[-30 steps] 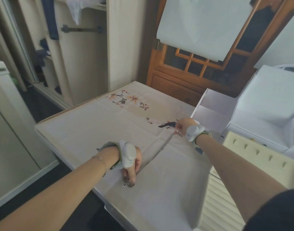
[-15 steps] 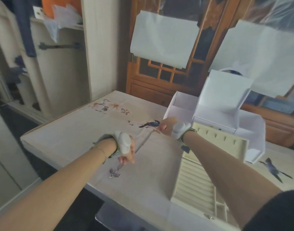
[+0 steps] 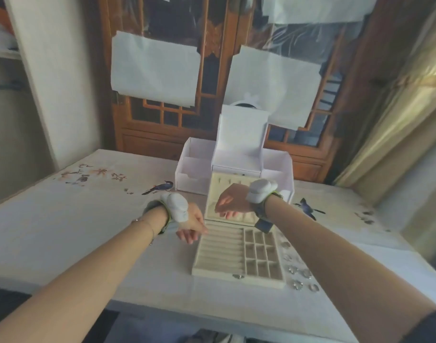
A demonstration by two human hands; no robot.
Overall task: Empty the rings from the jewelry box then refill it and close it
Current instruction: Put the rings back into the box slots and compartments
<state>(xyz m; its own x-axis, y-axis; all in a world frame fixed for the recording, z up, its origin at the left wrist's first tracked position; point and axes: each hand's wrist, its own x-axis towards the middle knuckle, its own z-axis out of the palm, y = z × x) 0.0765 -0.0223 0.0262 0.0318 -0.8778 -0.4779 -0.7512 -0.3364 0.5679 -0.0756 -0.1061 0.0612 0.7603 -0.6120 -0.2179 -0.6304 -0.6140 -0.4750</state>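
The cream jewelry box (image 3: 221,253) lies open on the table, its lid (image 3: 215,188) standing upright at the back. Its ring slots and the grid compartments (image 3: 260,256) look bare. One ring (image 3: 238,276) sits on the box's front rim. Several silver rings (image 3: 297,276) lie on the cloth just right of the box. My left hand (image 3: 191,225) hovers at the box's left edge with relaxed fingers and holds nothing I can see. My right hand (image 3: 230,203) hangs over the back of the box, fingers loosely curled; the blur hides any small item.
Open white cardboard boxes (image 3: 194,169) stand behind the jewelry box, one flap (image 3: 241,134) upright. The table (image 3: 75,219) wears a pale cloth with bird and flower prints. A wooden door with taped paper sheets is behind, a curtain at the right.
The view has swung right to centre on the jewelry box. My left hand let go of the piece on the cloth and came to the box's left edge. My right hand moved over the box.
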